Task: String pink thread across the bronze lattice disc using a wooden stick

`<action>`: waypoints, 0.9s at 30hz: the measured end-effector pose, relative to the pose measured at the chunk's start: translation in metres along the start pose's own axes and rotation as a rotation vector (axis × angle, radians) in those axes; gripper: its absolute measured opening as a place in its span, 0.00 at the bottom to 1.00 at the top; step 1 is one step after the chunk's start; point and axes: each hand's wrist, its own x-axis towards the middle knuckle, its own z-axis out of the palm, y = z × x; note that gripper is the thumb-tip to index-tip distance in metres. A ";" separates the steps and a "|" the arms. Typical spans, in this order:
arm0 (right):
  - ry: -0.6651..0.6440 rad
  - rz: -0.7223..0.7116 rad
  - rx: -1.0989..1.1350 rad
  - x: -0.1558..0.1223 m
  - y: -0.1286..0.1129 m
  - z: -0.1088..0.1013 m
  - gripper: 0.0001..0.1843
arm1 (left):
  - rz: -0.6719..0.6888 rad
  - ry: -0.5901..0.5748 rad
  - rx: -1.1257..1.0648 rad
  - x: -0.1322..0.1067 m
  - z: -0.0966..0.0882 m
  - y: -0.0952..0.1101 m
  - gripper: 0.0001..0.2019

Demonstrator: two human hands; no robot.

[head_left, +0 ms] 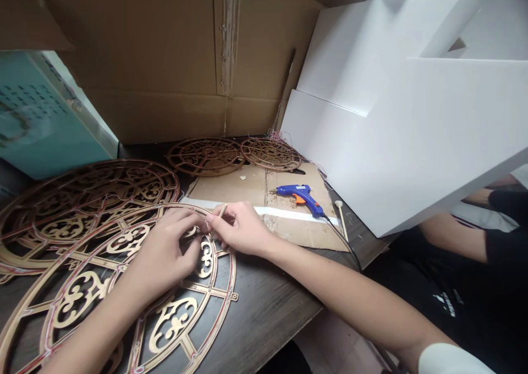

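Observation:
A round wooden lattice frame (pixel 208 292) with scrollwork panels lies in front of me, with red and white wires running along its rings. My left hand (pixel 171 242) reaches over it, fingers curled down at the far right part of the rim; what its fingertips grip is hidden. Right beside them, my right hand (pixel 243 228) pinches a thin pale wooden stick (pixel 223 210), its fingertips close to the left ones at the rim. Beyond my right hand, a blue glue gun (pixel 295 191) with an orange trigger lies on a flat cardboard sheet (pixel 231 184).
Further lattice frames lie at the left (pixel 165 170) and back (pixel 206 155). A white-tipped stick (pixel 343 220) and the glue gun's cord (pixel 342 237) are near the table's right edge. Cardboard (pixel 152 44) and white panels (pixel 412 121) stand behind. Another person's arm (pixel 457 234) shows at right.

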 end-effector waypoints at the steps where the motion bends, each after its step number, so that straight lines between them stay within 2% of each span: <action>1: -0.013 0.028 0.041 0.001 0.001 0.000 0.13 | -0.005 0.000 -0.009 0.000 0.000 0.000 0.05; 4: 0.053 0.037 0.036 0.005 0.003 0.001 0.14 | -0.032 -0.003 -0.018 -0.001 -0.002 -0.001 0.05; 8: 0.167 -0.053 -0.069 0.007 0.002 0.002 0.15 | -0.039 0.006 -0.004 -0.003 -0.002 -0.004 0.05; 15: 0.119 -0.092 -0.110 0.002 -0.001 0.004 0.14 | -0.025 0.027 -0.001 -0.003 -0.001 -0.003 0.05; 22: 0.097 -0.195 -0.172 -0.001 -0.005 0.001 0.13 | -0.038 0.022 -0.017 -0.003 -0.001 -0.004 0.09; 25: 0.080 -0.179 -0.071 -0.001 -0.004 0.002 0.13 | -0.065 0.017 -0.016 -0.003 -0.001 -0.002 0.08; 27: 0.117 -0.123 0.050 -0.002 -0.003 0.004 0.14 | -0.084 0.005 -0.040 -0.003 -0.002 0.003 0.07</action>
